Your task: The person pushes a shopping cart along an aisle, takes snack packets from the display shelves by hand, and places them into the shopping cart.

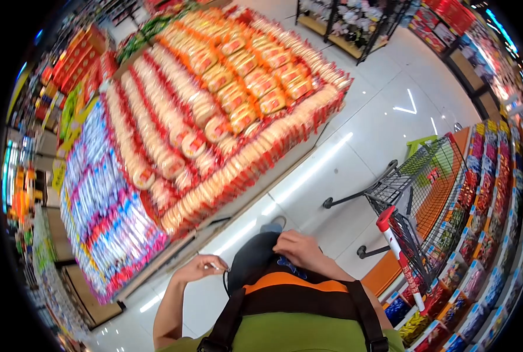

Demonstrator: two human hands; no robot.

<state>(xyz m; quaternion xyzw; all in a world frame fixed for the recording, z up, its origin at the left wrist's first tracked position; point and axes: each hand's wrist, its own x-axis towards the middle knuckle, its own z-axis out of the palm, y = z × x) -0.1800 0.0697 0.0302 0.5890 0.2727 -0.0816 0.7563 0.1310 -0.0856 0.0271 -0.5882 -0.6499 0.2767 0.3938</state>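
My left hand (200, 268) is at the left of my body, its thumb and fingers brought together in a pinch. A thin dark cord (225, 283) hangs by its fingertips; I cannot tell whether it is held. On the other side, my right hand (299, 249) is curled at the edge of a black fabric shape (252, 258), perhaps clothing or a bag. Whatever lies inside its fingers is hidden. A blue print (291, 267) shows just below that hand. Under my arms run a dark harness strap (296, 302) and a green shirt (308, 331).
A large display (214, 129) of pale round snacks in red and orange wrapping stands ahead, with blue-white packets (100, 170) at its left. To my right is a shopping cart (420, 182) beside shelves of colourful packets (481, 205). Shiny floor tiles (355, 141) run between.
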